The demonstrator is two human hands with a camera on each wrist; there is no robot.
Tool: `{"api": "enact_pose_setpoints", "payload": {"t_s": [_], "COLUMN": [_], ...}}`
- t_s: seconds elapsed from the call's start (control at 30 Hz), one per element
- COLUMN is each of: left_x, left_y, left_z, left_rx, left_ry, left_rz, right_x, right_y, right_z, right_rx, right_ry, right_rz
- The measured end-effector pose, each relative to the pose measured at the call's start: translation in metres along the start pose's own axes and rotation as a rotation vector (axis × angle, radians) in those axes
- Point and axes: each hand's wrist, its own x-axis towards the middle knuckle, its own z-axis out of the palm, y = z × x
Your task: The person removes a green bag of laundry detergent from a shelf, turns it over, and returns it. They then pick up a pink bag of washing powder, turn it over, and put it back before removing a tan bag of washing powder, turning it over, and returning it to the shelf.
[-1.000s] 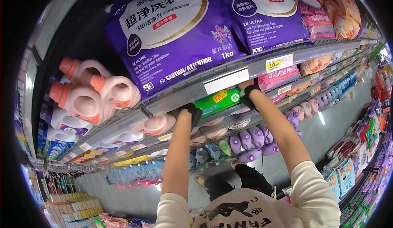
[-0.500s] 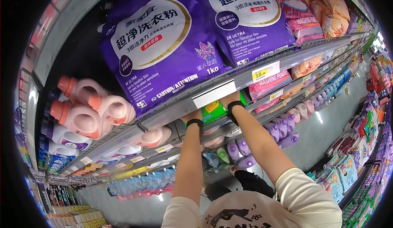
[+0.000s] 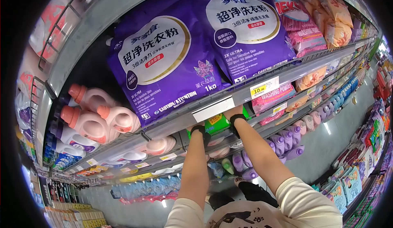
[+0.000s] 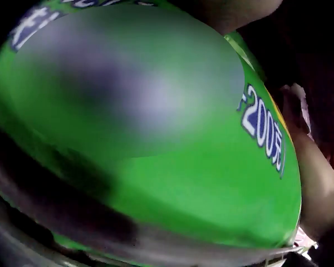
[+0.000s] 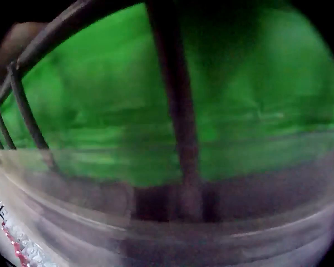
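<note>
Item: green bag (image 3: 217,123), yellow and white print, lying on the second shelf down, tucked beneath the rail (image 3: 286,70) of the shelf above and just under a blank label (image 3: 213,104) clipped to that rail; it sits between two raised arms. Left hand (image 3: 196,124): reached up to the bag's left end, mostly hidden behind the rail; in the left wrist view the bag (image 4: 183,167) fills the frame, with skin against its upper edge; contact shows, but how far the fingers are curled cannot be told. Right hand (image 3: 233,111): raised to the bag's right end, fingers out of sight behind the rail; the right wrist view gives only the bag (image 5: 239,83) behind dark wire (image 5: 172,111) and a clear lip (image 5: 156,222); whether it grips cannot be told. Wrists: a black band on each. Above: two purple bags (image 3: 163,64) standing side by side on the upper shelf; price tag (image 3: 264,87) reading 10.00, on the rail just right of the blank label. Left: pink bottles (image 3: 94,121) with orange caps, in rows. Right of the green bag: pink bag (image 3: 272,97), same shelf. Below: purple bottles (image 3: 286,140), lower shelf.
</note>
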Motion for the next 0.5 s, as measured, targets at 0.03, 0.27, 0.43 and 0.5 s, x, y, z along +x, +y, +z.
{"api": "enact_pose_setpoints", "payload": {"t_s": [0.03, 0.27, 0.43, 0.5], "left_x": [0.001, -0.004, -0.075, -0.093], "left_y": [0.002, -0.051, -0.084, -0.091], "left_z": [-0.001, 0.028, 0.008, 0.007], "left_rx": [-0.003, -0.15, -0.264, -0.252], "left_ry": [-0.003, 0.15, 0.095, 0.157], "left_rz": [-0.015, -0.222, 0.122, 0.133], "right_x": [0.001, 0.039, -0.014, -0.035], "right_y": [0.0, 0.042, 0.029, 0.035], "right_z": [0.0, 0.022, -0.014, -0.017], "right_rx": [-0.023, 0.088, 0.089, 0.106], "right_ry": [0.015, -0.377, -0.185, -0.155], "right_rz": [-0.012, -0.141, 0.071, 0.085]}}
